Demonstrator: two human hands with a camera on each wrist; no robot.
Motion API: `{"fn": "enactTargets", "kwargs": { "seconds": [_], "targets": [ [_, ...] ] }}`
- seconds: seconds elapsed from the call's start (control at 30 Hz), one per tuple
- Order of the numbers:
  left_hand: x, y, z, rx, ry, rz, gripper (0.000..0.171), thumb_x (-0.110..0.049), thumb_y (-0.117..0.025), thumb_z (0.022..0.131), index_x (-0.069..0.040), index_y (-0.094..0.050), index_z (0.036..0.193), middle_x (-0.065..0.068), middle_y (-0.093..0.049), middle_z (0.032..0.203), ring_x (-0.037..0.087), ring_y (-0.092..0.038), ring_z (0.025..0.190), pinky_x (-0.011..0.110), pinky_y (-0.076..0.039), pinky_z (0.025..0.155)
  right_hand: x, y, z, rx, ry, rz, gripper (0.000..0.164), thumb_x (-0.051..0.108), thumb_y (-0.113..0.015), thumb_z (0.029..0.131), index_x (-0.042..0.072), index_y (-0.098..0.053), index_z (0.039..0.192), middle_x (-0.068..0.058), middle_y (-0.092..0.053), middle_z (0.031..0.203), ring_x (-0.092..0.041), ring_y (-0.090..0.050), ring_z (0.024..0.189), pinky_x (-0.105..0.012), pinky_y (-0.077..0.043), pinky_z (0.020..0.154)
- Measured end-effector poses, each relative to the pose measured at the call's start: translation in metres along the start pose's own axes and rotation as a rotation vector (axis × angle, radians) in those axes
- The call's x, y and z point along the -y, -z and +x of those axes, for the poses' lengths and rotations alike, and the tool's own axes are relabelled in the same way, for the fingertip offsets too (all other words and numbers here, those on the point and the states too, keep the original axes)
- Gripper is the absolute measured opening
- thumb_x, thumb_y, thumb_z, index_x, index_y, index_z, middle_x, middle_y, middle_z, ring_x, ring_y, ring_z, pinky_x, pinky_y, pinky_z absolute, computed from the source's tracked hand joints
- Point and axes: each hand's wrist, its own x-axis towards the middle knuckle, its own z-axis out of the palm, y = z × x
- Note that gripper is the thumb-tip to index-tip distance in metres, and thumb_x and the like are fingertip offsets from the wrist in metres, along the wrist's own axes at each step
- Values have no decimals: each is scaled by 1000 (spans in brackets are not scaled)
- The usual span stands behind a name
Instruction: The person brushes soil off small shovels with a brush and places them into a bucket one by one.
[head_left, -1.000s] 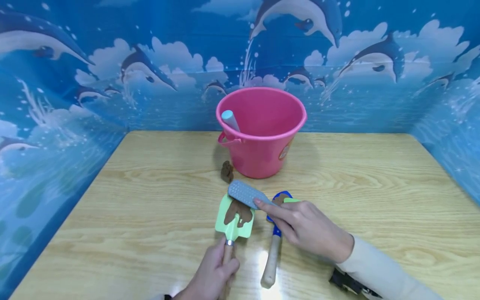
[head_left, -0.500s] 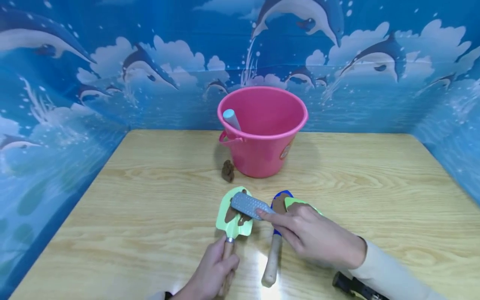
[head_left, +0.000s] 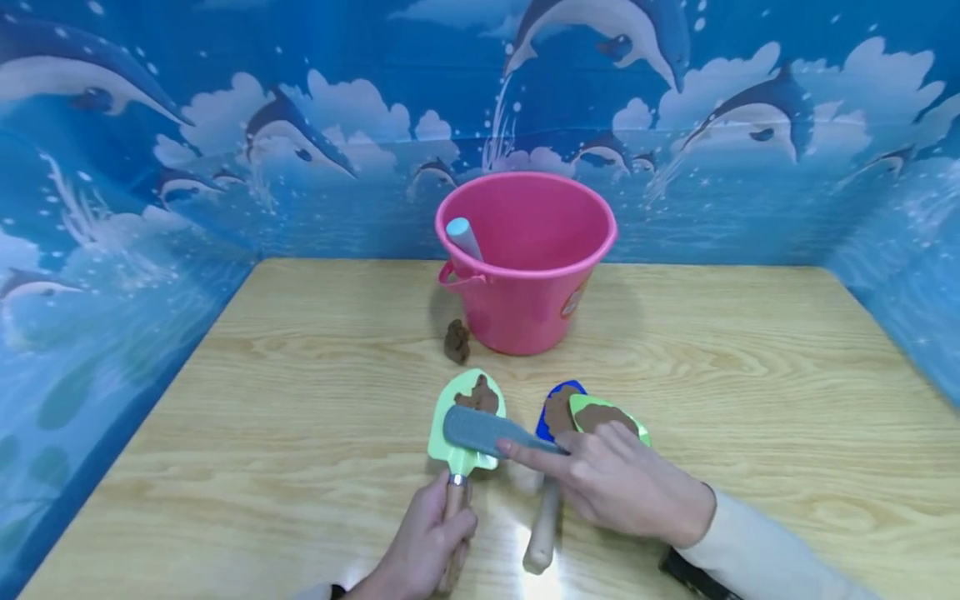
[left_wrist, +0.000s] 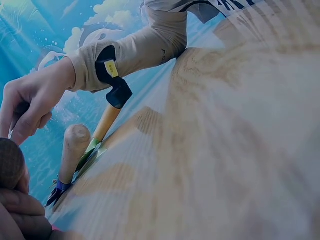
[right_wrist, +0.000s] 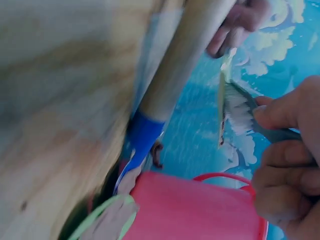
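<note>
Fingers of the left hand (head_left: pixel 422 535) wrap closely round one pale green shovel (head_left: pixel 441 427) by its wooden handle (head_left: pixel 456 497); those of the right hand (head_left: pixel 622 483) close on one grey brush (head_left: pixel 480 428), bristles facing that blade. Two more shovels lie on the counter (head_left: pixel 750 358): one blue shovel (head_left: pixel 544 427) between the hands, one bright green shovel (head_left: pixel 642 431) just beyond the right fingers. Farther past the fingers stand one pink bucket (head_left: pixel 517 312) and one brown lump (head_left: pixel 457 342). The left hand points forward; the right reaches across, back uppermost, one finger stretched toward the brush.
</note>
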Motion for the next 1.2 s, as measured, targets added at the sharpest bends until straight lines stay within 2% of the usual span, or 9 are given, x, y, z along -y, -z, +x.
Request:
{"fn": "enactTargets", "kwargs": {
  "seconds": [0.1, 0.2, 0.3, 0.47, 0.57, 0.7, 0.93, 1.0, 1.2],
  "targets": [
    [0, 0, 0, 1, -20, 8, 8, 7, -44, 85, 0, -39, 86, -7, -38, 50, 1, -34, 34, 17, -30, 28, -1, 0, 1, -17, -28, -77, 66, 6, -70, 65, 24, -64, 128, -23, -62, 99, -11, -28, 47, -22, -29, 37],
    [-1, 0, 0, -2, -27, 18, 8, 7, -44, 85, 1, -39, 86, -7, -38, 50, 1, -35, 33, 17, -30, 26, -2, -1, 2, -25, -46, -93, 65, 4, -65, 67, 23, -63, 129, -23, -62, 98, -13, -33, 48, -25, -35, 36],
    [-2, 0, 1, -3, -20, 7, 6, 6, -44, 85, 2, -40, 88, -6, -38, 49, 2, -34, 32, 19, -29, 26, -4, -3, 1, -48, -36, -81, 56, 5, -54, 77, 21, -61, 131, -20, -64, 92, -12, -35, 47, -24, -36, 36],
    [-2, 1, 2, 4, 34, -50, 7, 4, -45, 85, 1, -40, 91, -6, -37, 51, 3, -33, 33, 19, -27, 28, -8, -3, 0, -105, 45, 58, 43, 17, -31, 100, 20, -62, 130, -7, -60, 77, -5, -28, 47, -19, -33, 40],
    [0, 2, 0, 6, 39, -65, 8, 4, -46, 86, -1, -39, 89, -6, -36, 55, 3, -33, 37, 17, -28, 32, -7, -4, -1, -83, 72, 71, 40, 18, -36, 100, 21, -63, 129, -6, -58, 74, -2, -21, 46, -16, -25, 39],
    [2, 1, -2, 3, -11, -35, 10, 6, -46, 86, 0, -38, 85, -7, -37, 57, 2, -35, 41, 15, -30, 36, -2, -5, 0, -50, 26, -37, 50, 12, -47, 84, 24, -62, 130, -20, -61, 89, -6, -22, 47, -17, -22, 37],
    [2, 1, -2, -20, -53, 4, 8, 7, -46, 86, 3, -39, 86, -8, -38, 54, 0, -35, 39, 14, -31, 34, -2, -7, 3, -102, -30, -108, 48, 13, -33, 94, 24, -59, 133, -21, -61, 91, -11, -27, 47, -24, -30, 34],
    [1, 1, -1, -22, -55, 3, 7, 7, -46, 86, 5, -39, 87, -8, -38, 55, 1, -35, 40, 14, -31, 35, -4, -7, 3, -100, -32, -56, 47, 13, -33, 95, 22, -59, 133, -14, -61, 85, -9, -28, 48, -22, -32, 36],
    [0, 4, -2, -39, -12, -13, 11, 6, -47, 81, 8, -40, 89, -4, -39, 59, 3, -38, 43, 15, -32, 37, -18, 4, -1, -67, 55, 315, 34, 22, -40, 103, 19, -66, 125, 11, -45, 66, 0, -32, 58, -9, -33, 52]
  ]
}}
